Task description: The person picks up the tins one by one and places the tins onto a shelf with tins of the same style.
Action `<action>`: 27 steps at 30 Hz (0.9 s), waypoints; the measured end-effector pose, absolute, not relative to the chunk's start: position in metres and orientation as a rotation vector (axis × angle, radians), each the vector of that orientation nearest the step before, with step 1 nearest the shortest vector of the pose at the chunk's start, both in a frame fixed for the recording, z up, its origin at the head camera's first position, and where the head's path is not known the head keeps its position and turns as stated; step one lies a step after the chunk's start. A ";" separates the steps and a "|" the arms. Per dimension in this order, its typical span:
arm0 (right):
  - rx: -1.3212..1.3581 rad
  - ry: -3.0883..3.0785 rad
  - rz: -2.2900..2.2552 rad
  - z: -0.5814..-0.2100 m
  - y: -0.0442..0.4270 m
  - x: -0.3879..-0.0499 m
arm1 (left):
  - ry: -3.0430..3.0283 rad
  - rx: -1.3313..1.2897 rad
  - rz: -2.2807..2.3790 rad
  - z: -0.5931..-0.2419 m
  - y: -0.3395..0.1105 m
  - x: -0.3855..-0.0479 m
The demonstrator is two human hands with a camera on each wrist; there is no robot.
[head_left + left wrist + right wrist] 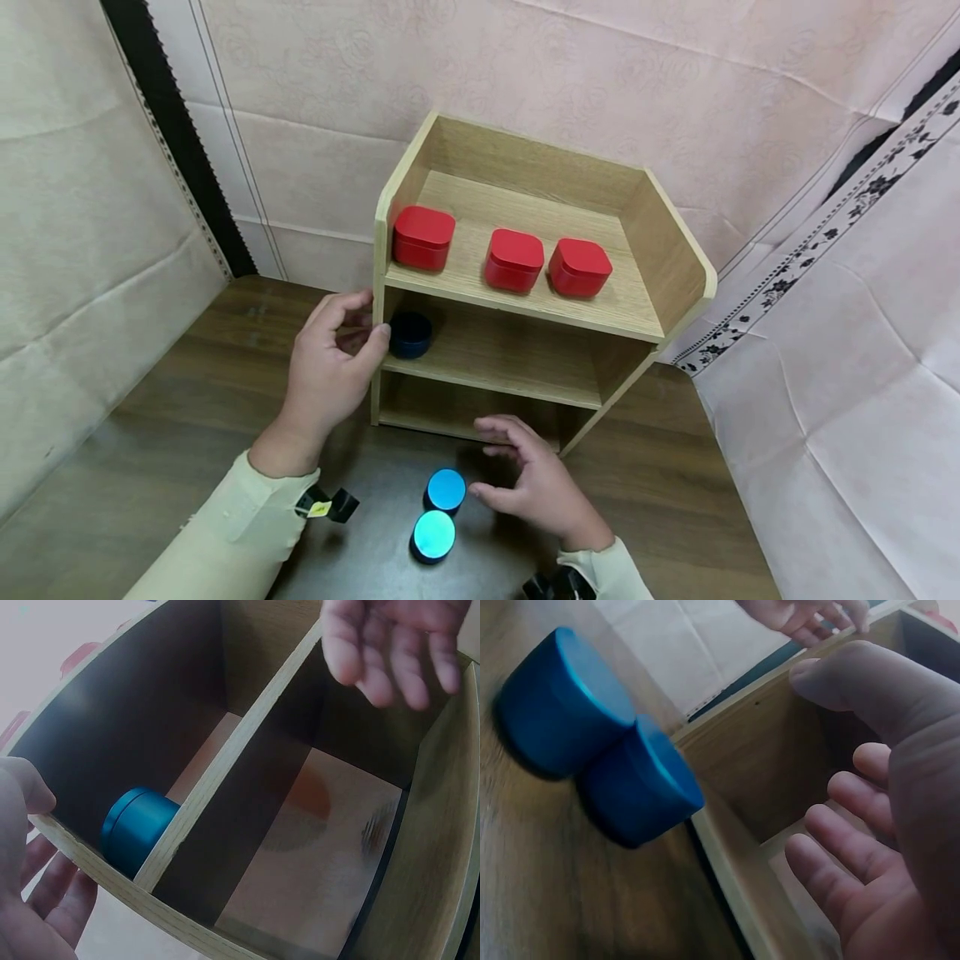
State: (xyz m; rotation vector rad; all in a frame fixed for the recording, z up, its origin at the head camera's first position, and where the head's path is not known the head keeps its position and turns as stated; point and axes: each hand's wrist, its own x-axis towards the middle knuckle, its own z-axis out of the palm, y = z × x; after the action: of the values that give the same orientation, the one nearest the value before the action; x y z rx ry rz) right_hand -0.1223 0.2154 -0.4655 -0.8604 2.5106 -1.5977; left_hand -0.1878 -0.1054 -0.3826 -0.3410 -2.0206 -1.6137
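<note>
At the left side panel of the wooden shelf, my left hand has its thumb by the front edge and its fingers around the outside. Just inside that panel, on the middle level, stands a dark blue round container, which looks teal in the left wrist view. My right hand is held in front of the shelf with fingers loosely bent and nothing in them. Left of its thumb, two blue round containers with shiny tops, one farther and one nearer, stand close together on the table.
Three red rounded boxes, left, middle and right, sit on the shelf's top level. Pale patterned cloth hangs behind the shelf and at both sides. The dark wooden table extends around the shelf's base.
</note>
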 end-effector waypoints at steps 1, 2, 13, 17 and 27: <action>-0.848 2.499 -1.598 -0.467 0.215 -0.123 | -2.019 -0.341 -1.615 -0.383 -0.105 -0.188; -0.838 2.487 -1.597 -0.469 0.215 -0.123 | -2.018 -0.341 -1.616 -0.383 -0.105 -0.188; -0.815 2.418 -1.540 -0.485 0.215 -0.129 | -2.019 -0.341 -1.618 -0.383 -0.105 -0.188; -0.839 2.383 -1.539 -0.493 0.214 -0.131 | -2.019 -0.339 -1.615 -0.383 -0.105 -0.188; -0.797 2.347 -1.455 -0.503 0.213 -0.131 | -2.019 -0.339 -1.616 -0.382 -0.105 -0.187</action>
State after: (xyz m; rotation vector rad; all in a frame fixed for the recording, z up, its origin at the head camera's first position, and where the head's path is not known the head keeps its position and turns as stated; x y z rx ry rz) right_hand -0.1311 0.2126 -0.5031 -0.7965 2.3471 -1.4550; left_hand -0.1871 -0.1054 -0.3823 -0.3391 -2.0193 -1.6163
